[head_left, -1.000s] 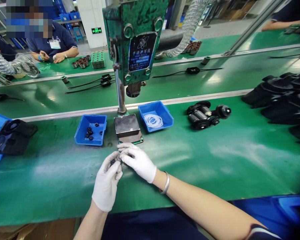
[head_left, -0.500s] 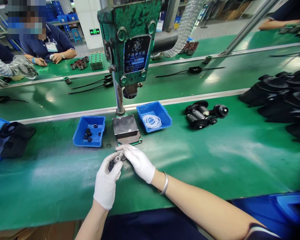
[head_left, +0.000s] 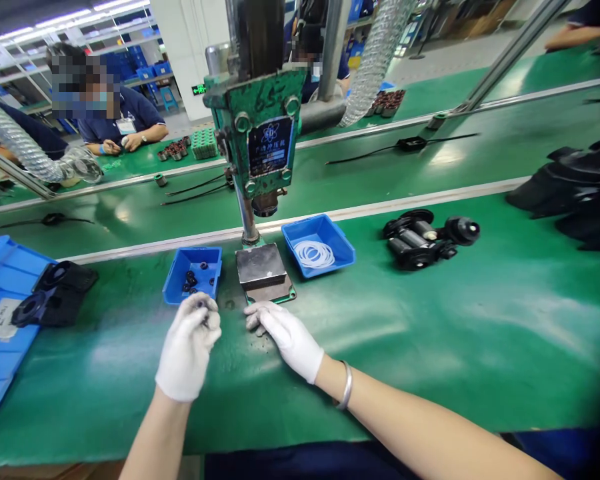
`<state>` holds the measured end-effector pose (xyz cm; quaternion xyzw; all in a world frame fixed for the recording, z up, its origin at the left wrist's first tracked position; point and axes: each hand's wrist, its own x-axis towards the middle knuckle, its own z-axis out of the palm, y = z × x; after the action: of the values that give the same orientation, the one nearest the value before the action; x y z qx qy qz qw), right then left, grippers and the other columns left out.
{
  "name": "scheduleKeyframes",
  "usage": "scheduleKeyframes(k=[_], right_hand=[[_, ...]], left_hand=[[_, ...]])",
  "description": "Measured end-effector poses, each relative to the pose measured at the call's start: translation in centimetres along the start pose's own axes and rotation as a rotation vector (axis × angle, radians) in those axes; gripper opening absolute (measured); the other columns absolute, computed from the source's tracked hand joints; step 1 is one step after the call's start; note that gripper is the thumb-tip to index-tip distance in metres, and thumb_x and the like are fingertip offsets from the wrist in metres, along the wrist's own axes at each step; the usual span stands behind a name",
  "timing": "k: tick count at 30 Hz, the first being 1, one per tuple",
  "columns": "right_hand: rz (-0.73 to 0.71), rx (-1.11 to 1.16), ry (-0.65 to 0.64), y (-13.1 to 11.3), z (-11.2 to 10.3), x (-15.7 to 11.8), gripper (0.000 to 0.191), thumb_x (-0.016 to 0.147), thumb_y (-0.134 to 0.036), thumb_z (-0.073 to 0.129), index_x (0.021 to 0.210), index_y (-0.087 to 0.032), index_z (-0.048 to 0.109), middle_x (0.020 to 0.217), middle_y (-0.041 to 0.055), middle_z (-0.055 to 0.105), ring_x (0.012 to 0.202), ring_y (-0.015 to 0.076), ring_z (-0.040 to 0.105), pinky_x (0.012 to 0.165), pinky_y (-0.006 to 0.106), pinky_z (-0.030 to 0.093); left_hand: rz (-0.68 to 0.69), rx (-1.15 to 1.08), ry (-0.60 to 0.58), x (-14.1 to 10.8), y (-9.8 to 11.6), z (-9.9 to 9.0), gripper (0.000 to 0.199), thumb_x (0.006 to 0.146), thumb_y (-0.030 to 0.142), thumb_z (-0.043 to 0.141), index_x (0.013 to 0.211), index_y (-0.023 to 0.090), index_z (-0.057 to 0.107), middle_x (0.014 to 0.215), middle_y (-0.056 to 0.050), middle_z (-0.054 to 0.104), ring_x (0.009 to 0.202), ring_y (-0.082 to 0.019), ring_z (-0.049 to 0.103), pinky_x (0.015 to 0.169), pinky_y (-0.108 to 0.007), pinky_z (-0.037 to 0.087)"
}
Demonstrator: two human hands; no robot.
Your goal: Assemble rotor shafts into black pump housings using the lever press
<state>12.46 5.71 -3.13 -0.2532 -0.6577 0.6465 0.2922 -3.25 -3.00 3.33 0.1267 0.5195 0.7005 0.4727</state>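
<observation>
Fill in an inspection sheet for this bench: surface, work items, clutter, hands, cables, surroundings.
Surface: green mat, dark specks near the right hand.
Work items: hand punch press between blue bins, one with black rings, one with white rings.
Clutter: black housings left and right, black mechanical assembly.
Hands: left hand pinches a small dark part; right hand's contents unclear.
Cables: black leads on the far strip.
Surroundings: co-workers, green exit sign, clear ribbed hose.

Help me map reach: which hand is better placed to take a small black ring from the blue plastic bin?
Probably left: the white-gloved left hand is right by that blue plastic bin; the white-gloved right hand is farther off, before the dark metal block.
</observation>
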Motion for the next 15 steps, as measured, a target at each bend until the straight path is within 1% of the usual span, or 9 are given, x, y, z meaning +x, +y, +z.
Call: scheduleKeyframes(k=[1, 2, 4, 6, 8, 10, 11, 13, 15], right_hand=[[0.001, 0.001, -0.004, 0.1, 0.0, 0.0, 0.054, 0.097, -0.059, 0.038, 0.085, -0.015, 0.067, 0.102, 0.0102, 0.063, 0.081, 0.0164, 0.060, 0.073, 0.029, 0.052], [0.003, 0.003, -0.006, 0.1, 0.0, 0.0, 0.054, 0.096, -0.060, 0.038, 0.084, -0.015, 0.067, 0.102, 0.0102, 0.063, 0.082, 0.0166, 0.060, 0.073, 0.029, 0.052], [0.007, 0.008, -0.009, 0.2, 0.0, 0.0, 0.055, 0.096, -0.061, 0.037, 0.083, -0.016, 0.067, 0.103, 0.0102, 0.062, 0.082, 0.0170, 0.060, 0.072, 0.029, 0.052], [0.011, 0.000, -0.014, 0.3, -0.1, 0.1, 0.056, 0.095, -0.062, 0.037, 0.083, -0.016, 0.066, 0.103, 0.0102, 0.062, 0.080, 0.0168, 0.059, 0.073, 0.030, 0.051], [0.020, -0.012, -0.021, 0.3, -0.2, 0.2, 0.055, 0.095, -0.061, 0.037, 0.083, -0.016, 0.066, 0.103, 0.0100, 0.062, 0.076, 0.0161, 0.058, 0.073, 0.031, 0.051], [0.035, -0.009, -0.021, 0.3, -0.3, 0.4, 0.053, 0.095, -0.060, 0.037, 0.086, -0.016, 0.066, 0.099, 0.0094, 0.062, 0.071, 0.0155, 0.058, 0.071, 0.031, 0.051], [0.044, -0.003, -0.020, 0.3, -0.3, 0.4, 0.052, 0.095, -0.059, 0.037, 0.088, -0.016, 0.066, 0.097, 0.0089, 0.063, 0.070, 0.0155, 0.058, 0.070, 0.031, 0.050], [0.053, 0.003, -0.021, 0.2, -0.3, 0.5, 0.051, 0.094, -0.058, 0.038, 0.092, -0.015, 0.065, 0.093, 0.0082, 0.063, 0.069, 0.0157, 0.058, 0.069, 0.031, 0.050], [0.047, -0.006, -0.032, 0.1, -0.3, 0.5, 0.050, 0.095, -0.058, 0.037, 0.092, -0.015, 0.065, 0.092, 0.0083, 0.063, 0.070, 0.0161, 0.058, 0.069, 0.031, 0.050]], left_hand=[[0.058, 0.018, 0.000, 1.0, 1.2, -0.2, 0.030, 0.069, 0.022, 0.072, 0.097, 0.020, 0.061, 0.091, -0.001, 0.061, 0.069, -0.008, 0.057, 0.053, -0.015, 0.045], [0.121, 0.080, 0.007, 2.2, 2.1, -0.4, 0.032, 0.069, 0.023, 0.071, 0.099, 0.021, 0.060, 0.094, -0.002, 0.062, 0.075, -0.010, 0.061, 0.058, -0.017, 0.049], [0.226, 0.302, 0.039, 4.8, 3.4, -0.9, 0.034, 0.072, 0.028, 0.065, 0.105, 0.021, 0.058, 0.099, -0.004, 0.063, 0.087, -0.014, 0.065, 0.072, -0.024, 0.055], [0.264, 0.554, 0.064, 7.4, 3.7, -1.5, 0.035, 0.077, 0.032, 0.059, 0.109, 0.019, 0.056, 0.103, -0.006, 0.064, 0.094, -0.017, 0.067, 0.083, -0.031, 0.056], [0.249, 0.737, 0.060, 9.6, 3.5, -2.0, 0.032, 0.079, 0.030, 0.058, 0.108, 0.017, 0.058, 0.101, -0.008, 0.066, 0.094, -0.021, 0.068, 0.086, -0.038, 0.056], [0.233, 0.891, 0.050, 11.1, 3.2, -2.2, 0.026, 0.077, 0.023, 0.061, 0.103, 0.017, 0.064, 0.099, -0.009, 0.068, 0.094, -0.023, 0.068, 0.090, -0.042, 0.054], [0.235, 0.977, 0.046, 11.6, 3.1, -2.1, 0.024, 0.076, 0.019, 0.062, 0.100, 0.018, 0.066, 0.100, -0.009, 0.069, 0.097, -0.024, 0.067, 0.095, -0.043, 0.051], [0.255, 1.130, 0.032, 12.0, 3.0, -1.8, 0.024, 0.075, 0.012, 0.062, 0.095, 0.020, 0.070, 0.106, -0.008, 0.069, 0.108, -0.024, 0.063, 0.104, -0.041, 0.043], [0.266, 1.253, -0.002, 12.0, 2.8, -1.1, 0.027, 0.073, 0.007, 0.062, 0.093, 0.022, 0.071, 0.109, -0.007, 0.069, 0.113, -0.024, 0.060, 0.109, -0.038, 0.038]])
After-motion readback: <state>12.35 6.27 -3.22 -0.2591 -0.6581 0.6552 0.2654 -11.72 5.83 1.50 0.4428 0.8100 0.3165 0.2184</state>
